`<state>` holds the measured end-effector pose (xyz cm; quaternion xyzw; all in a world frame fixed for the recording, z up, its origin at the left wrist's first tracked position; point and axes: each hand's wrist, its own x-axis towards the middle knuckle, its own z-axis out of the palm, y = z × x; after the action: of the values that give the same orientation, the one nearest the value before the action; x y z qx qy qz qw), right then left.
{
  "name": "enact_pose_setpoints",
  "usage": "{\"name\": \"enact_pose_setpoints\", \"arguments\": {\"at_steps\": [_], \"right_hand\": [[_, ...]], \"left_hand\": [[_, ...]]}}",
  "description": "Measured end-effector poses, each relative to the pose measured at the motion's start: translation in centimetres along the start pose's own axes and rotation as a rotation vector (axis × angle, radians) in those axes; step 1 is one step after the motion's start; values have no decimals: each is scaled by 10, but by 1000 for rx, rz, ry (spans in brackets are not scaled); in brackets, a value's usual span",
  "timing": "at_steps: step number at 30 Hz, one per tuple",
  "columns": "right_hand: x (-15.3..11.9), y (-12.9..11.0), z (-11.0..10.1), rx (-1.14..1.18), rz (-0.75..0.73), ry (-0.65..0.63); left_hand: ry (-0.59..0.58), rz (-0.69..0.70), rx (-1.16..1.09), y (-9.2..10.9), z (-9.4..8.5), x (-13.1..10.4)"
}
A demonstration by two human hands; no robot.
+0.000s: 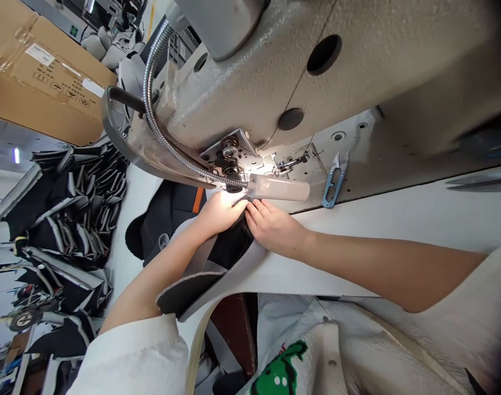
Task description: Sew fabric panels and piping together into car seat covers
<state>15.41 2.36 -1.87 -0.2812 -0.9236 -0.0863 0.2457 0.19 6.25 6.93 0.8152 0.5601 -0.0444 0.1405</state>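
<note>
The grip of the left hand (pixel 217 212) is laid over a black and grey padded fabric piece (pixel 231 246); its fingertips are lost in glare, so whether the material is pinched is not shown. The grip of the right hand (pixel 277 229) is loosely curled, its fingertips placed against the fabric just beside the left thumb; any pinch is likewise hidden. The fabric is spread on the white desk (pixel 377 219), close to the needle end of the beige-grey metal sewing machine (pixel 238 88). A guiding step at the needle seems to be in hand; next, the edge needs to be kept flat and aligned, with fingers held clear. To the right, the blue-handled metal snips (pixel 328 189) are left unheld. Far left, a brown cardboard box (pixel 65 109) is seen.
</note>
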Motion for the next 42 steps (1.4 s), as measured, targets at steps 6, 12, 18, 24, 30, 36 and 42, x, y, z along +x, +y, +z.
{"name": "enact_pose_setpoints", "arguments": {"at_steps": [6,12,18,24,30,36,42], "right_hand": [[2,11,-4,24,-59,-11],[8,25,-13,103,-57,28],[9,18,-12,76,-327,306],[7,11,-28,97,-251,221],[-44,43,-51,90,245,50],[-80,60,-49,56,218,-35],[-66,55,-55,-85,239,-191]], "left_hand": [[25,-13,-131,-5,2,1],[32,-37,27,4,7,-6],[-46,44,336,23,11,-15],[-83,177,168,10,12,-5],[67,73,-461,-14,23,-2],[98,113,-481,-15,25,-2],[132,212,-258,-11,22,-1]]}}
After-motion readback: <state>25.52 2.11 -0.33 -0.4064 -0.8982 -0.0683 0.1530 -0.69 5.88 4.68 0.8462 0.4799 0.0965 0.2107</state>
